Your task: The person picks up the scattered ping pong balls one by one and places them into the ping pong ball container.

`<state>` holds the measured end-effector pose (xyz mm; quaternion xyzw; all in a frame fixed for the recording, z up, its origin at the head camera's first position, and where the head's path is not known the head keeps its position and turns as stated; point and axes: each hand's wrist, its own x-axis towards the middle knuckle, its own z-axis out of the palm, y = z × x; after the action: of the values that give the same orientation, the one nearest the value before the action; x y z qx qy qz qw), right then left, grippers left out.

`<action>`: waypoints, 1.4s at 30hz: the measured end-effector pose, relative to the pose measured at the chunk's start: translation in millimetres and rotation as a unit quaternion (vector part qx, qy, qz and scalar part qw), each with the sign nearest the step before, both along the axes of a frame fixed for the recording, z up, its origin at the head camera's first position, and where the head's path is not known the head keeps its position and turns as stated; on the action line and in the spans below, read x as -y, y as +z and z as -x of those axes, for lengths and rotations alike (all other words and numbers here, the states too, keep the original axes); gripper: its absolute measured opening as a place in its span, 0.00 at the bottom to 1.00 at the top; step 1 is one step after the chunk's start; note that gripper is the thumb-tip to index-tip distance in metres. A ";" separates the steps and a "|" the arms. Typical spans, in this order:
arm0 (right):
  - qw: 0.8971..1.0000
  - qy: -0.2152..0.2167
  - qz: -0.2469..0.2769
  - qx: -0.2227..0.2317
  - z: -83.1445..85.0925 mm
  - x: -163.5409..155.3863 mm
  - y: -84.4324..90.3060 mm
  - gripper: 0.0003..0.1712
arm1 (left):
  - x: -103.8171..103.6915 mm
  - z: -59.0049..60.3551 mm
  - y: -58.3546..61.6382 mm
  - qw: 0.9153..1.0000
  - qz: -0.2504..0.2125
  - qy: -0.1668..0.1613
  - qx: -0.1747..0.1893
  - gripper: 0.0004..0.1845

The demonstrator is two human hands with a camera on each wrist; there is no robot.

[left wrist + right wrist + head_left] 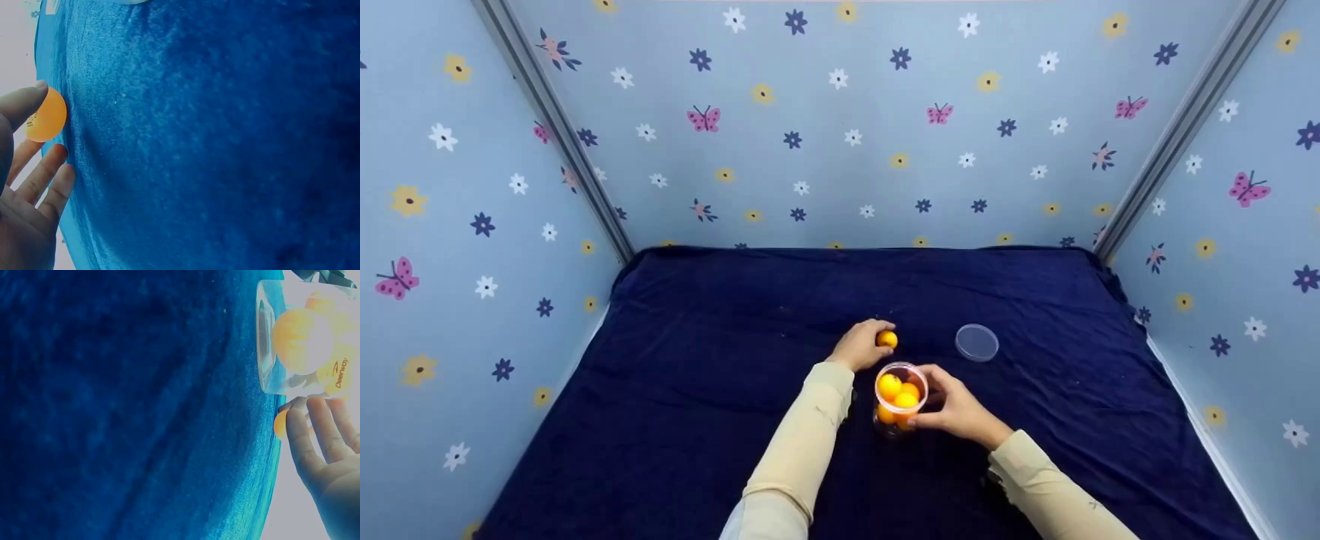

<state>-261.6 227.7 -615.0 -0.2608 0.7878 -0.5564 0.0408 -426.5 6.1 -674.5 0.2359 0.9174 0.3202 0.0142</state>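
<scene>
My left hand (862, 346) pinches an orange ping-pong ball (888, 340) just beyond the jar. In the left wrist view the thumb lies on one side of this ball (48, 116) and the fingers are below it. My right hand (958, 407) grips the right side of a clear plastic jar (901, 365), which is uncapped and holds several orange ping-pong balls (906, 401). In the right wrist view, fingers (323, 433) lie against the jar's wall (272, 379), and printing shows on one ball (337, 371) inside.
A round clear lid (976, 343) lies on the dark blue cloth (720, 360), beyond and right of the jar. Flower-patterned walls (840, 120) stand at the back and both sides of the cloth-covered surface.
</scene>
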 end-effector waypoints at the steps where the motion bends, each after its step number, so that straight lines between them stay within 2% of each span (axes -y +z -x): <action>1: 1.000 0.002 0.001 0.001 0.1 0.5 0.0 0.42 | -0.1 0.6 -0.2 1.000 0.001 0.001 -0.001 0.27; 7: 1.000 0.004 0.001 0.004 -0.4 1.2 1.4 0.43 | 1.1 -2.8 3.8 1.000 -0.008 0.008 -0.006 0.23; 8: 1.000 0.003 -0.001 0.005 -0.6 1.0 1.8 0.43 | 1.8 -5.9 8.4 1.000 -0.011 0.007 -0.005 0.23; 9: 1.000 0.003 -0.002 0.004 -0.5 0.9 1.8 0.43 | 2.3 -6.7 8.3 1.000 -0.014 0.008 -0.012 0.22; 11: 1.000 0.002 -0.003 0.003 -0.4 0.4 1.5 0.43 | 3.8 -14.3 21.0 1.000 -0.019 0.010 -0.008 0.22; 12: 1.000 0.002 -0.002 0.002 -0.3 0.2 1.2 0.43 | 5.6 -13.1 18.9 1.000 -0.023 0.008 -0.015 0.22; 16: 1.000 0.005 0.005 -0.007 -0.2 -0.9 -0.8 0.42 | 8.0 -29.8 50.7 0.999 -0.033 0.006 0.008 0.22; 18: 1.000 0.006 0.008 -0.012 -0.2 -1.4 -1.6 0.42 | 8.5 -33.6 58.8 0.999 -0.036 0.004 0.010 0.22; 19: 1.000 0.007 0.009 -0.015 -0.2 -1.7 -1.8 0.42 | 7.7 -40.6 71.6 0.999 -0.035 0.006 0.018 0.22; 23: 1.000 0.004 0.008 -0.022 -0.3 -2.6 -1.8 0.41 | 9.0 -44.8 83.1 0.999 -0.036 0.005 0.019 0.22; 30: 1.000 0.006 0.012 -0.022 0.0 -3.6 -2.9 0.41 | 13.0 -48.8 95.6 0.998 -0.050 -0.014 0.018 0.23; 36: 1.000 0.008 0.010 -0.022 1.0 -2.1 -2.8 0.41 | 19.5 -53.0 104.8 0.998 -0.059 -0.014 0.026 0.23; 42: 1.000 0.009 0.009 -0.029 0.3 0.4 -2.0 0.41 | 25.0 -59.4 111.9 0.998 -0.062 -0.029 0.010 0.23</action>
<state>-261.9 227.4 -617.0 -0.2840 0.7816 -0.5550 0.0203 -367.1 -18.9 -562.6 0.2593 0.8885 0.3781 0.0177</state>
